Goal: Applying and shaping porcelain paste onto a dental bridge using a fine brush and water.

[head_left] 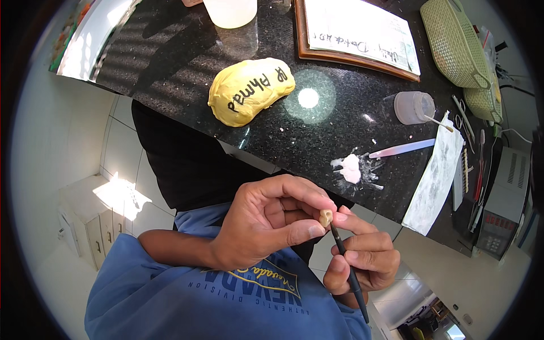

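I see a small, cream-yellow, tooth-shaped piece (325,217), uneven and with a dark hollow near its top, pinched off the surface between thumb and fingertip of the left hand (263,218). The slim black pen-like tool (355,286) slants through the right hand (368,256), its upper end right at the piece; whether they touch, I can't tell.
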Motion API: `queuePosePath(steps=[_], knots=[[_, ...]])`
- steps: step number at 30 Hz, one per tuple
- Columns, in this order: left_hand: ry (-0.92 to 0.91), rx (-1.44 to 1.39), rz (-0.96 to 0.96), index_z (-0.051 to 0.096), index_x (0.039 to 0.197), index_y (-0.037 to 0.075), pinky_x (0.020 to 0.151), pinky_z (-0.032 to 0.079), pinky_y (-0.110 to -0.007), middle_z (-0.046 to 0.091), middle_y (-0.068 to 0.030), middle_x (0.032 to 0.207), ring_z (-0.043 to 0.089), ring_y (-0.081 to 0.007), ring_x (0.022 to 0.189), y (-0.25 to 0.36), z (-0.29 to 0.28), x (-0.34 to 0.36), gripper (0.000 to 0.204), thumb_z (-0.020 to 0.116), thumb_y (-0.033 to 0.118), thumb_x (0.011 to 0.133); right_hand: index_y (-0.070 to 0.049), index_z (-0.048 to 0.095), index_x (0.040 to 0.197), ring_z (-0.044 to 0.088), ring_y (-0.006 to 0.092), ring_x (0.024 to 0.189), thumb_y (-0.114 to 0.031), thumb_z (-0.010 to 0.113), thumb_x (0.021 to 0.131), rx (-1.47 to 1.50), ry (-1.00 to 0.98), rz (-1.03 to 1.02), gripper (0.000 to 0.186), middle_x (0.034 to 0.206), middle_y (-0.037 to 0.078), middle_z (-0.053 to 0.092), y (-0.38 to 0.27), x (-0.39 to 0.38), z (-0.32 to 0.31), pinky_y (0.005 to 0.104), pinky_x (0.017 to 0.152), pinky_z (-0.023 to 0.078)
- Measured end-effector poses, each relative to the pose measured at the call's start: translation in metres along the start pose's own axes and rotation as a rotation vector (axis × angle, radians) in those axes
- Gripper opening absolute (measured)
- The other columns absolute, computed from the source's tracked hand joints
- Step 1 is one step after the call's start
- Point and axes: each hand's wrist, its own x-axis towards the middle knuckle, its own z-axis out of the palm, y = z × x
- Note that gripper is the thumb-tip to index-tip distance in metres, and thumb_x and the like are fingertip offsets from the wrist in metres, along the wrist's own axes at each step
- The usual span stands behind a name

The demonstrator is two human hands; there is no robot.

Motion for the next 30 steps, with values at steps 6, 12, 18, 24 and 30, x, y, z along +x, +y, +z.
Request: queuePosePath(steps=[6, 12, 18, 24, 30], knots=[[-0.077, 0.0, 0.051, 0.057, 0.106, -0.003, 0.092, 0.05, -0.029, 0.059, -0.0128, 0.109, 0.06, -0.0175, 0.104, -0.003, -0.004, 0.0, 0.024, 0.063, -0.008, 0.083, -0.002, 0.054, 0.094, 0.064, 0.0429, 0.097, 0.002, 0.071, 0.074, -0.014, 0.005, 0.005, 0.027, 0.076, 0.01, 0.057, -0.002, -0.001, 0.001, 0.0518, 0.091, 0.05], [-0.079, -0.006, 0.052, 0.058, 0.106, -0.003, 0.091, 0.051, -0.028, 0.058, -0.0124, 0.108, 0.06, -0.0162, 0.102, -0.002, -0.003, -0.001, 0.025, 0.063, -0.008, 0.083, -0.001, 0.053, 0.095, 0.063, 0.044, 0.098, 0.002, 0.07, 0.074, 0.043, 0.032, 0.004, 0.028, 0.079, 0.012, 0.057, 0.001, -0.005, 0.001, 0.0525, 0.09, 0.05], [-0.031, 0.094, 0.079, 0.059, 0.105, -0.002, 0.079, 0.051, -0.027, 0.057, -0.0143, 0.104, 0.06, -0.015, 0.091, 0.004, 0.003, -0.003, 0.026, 0.065, -0.007, 0.08, 0.001, 0.053, 0.095, 0.067, 0.0369, 0.087, 0.002, 0.067, 0.076, 0.065, 0.153, 0.064, 0.024, 0.083, 0.015, 0.056, -0.003, 0.008, 0.0, 0.0485, 0.085, 0.055], [0.024, 0.266, 0.18, 0.06, 0.108, -0.006, 0.079, 0.051, -0.027, 0.058, -0.0183, 0.107, 0.06, -0.0158, 0.092, 0.018, 0.0, -0.001, 0.028, 0.064, -0.008, 0.081, -0.002, 0.053, 0.097, 0.062, 0.0263, 0.08, -0.016, 0.062, 0.086, -0.116, 0.018, 0.001, 0.02, 0.079, 0.012, 0.054, 0.001, 0.031, -0.02, 0.0402, 0.079, 0.053], [0.051, 0.36, 0.221, 0.061, 0.107, -0.007, 0.079, 0.053, -0.028, 0.059, -0.0196, 0.107, 0.062, -0.0176, 0.091, 0.028, -0.003, 0.002, 0.027, 0.062, -0.012, 0.08, 0.003, 0.056, 0.093, 0.065, 0.0261, 0.072, 0.005, 0.064, 0.071, 0.048, -0.066, -0.052, 0.023, 0.081, 0.018, 0.06, 0.006, 0.046, -0.014, 0.0319, 0.065, 0.057]])
